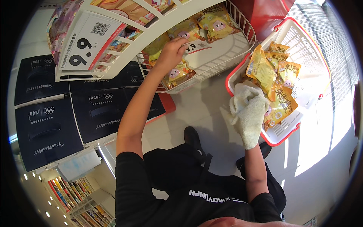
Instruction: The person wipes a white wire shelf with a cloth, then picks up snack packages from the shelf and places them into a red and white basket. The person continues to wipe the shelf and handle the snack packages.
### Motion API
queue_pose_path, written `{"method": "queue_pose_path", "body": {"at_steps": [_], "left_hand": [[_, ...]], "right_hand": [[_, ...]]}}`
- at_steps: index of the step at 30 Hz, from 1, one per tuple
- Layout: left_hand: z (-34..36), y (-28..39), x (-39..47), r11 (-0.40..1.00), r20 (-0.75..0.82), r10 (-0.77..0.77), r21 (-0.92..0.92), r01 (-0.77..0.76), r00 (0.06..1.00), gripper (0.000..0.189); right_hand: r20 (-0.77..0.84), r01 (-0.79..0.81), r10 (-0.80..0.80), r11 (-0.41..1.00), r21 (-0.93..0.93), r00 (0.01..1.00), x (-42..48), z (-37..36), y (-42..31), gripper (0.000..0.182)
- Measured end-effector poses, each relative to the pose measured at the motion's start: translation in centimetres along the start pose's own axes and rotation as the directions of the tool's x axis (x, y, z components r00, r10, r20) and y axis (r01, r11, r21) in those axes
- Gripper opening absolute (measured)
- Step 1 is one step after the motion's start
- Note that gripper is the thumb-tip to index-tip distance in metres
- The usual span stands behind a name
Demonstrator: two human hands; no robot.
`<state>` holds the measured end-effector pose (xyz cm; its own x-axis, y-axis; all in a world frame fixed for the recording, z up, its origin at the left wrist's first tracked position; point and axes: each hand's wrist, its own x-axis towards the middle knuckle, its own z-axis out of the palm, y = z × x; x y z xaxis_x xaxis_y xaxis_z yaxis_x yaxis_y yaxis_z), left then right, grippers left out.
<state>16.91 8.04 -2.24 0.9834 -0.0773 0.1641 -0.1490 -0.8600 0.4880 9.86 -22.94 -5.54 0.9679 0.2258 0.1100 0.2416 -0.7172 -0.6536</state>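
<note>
My left hand (171, 54) reaches into a white wire display basket (227, 54), its fingers at a small price card (198, 47) beside yellow snack bags (219, 25); whether it grips the card or a bag is unclear. A pale cloth (248, 109) covers my right hand (248, 113), which lies at the near left rim of a white shopping basket with red edging (309, 65). Several yellow snack bags (280, 105) are heaped in that basket, close to the cloth. The fingers under the cloth are hidden.
Dark blue printed cartons (54, 127) are stacked at the left. Above them hangs a white rack (119, 63) of packaged goods with a large price sign (88, 42). A red container (269, 14) stands behind the baskets. Goods shelves (71, 193) show at the lower left.
</note>
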Motion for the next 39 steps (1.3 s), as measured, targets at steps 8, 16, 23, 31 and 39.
{"method": "queue_pose_path", "body": {"at_steps": [8,16,23,31,39], "left_hand": [[-5.4,6.7,-7.0,0.834,-0.041,-0.396,-0.433,0.341,0.917,0.012],[-5.2,7.3,-13.8,0.892,-0.214,-0.449,-0.171,0.419,0.867,0.01],[-3.5,7.3,-13.7,0.974,-0.276,-0.225,-0.027,0.227,0.934,0.006],[-2.4,8.1,-12.4,0.97,-0.213,-0.177,0.13,0.207,0.961,0.007],[-1.8,8.4,-12.3,0.964,-0.138,-0.117,0.22,0.146,0.984,0.008]], "right_hand": [[0.205,0.04,0.007,0.974,-0.223,0.979,-1.4,3.6,1.7,0.037],[0.453,0.23,-0.075,0.927,-0.297,0.888,-1.6,4.5,-5.3,0.043],[0.343,0.195,-0.13,0.967,-0.162,0.93,-1.2,5.1,-6.0,0.041],[0.309,0.151,-0.111,0.983,-0.108,0.945,-1.0,4.3,-5.4,0.039],[0.281,0.14,-0.118,0.988,-0.062,0.952,-0.2,4.0,-5.7,0.036]]}}
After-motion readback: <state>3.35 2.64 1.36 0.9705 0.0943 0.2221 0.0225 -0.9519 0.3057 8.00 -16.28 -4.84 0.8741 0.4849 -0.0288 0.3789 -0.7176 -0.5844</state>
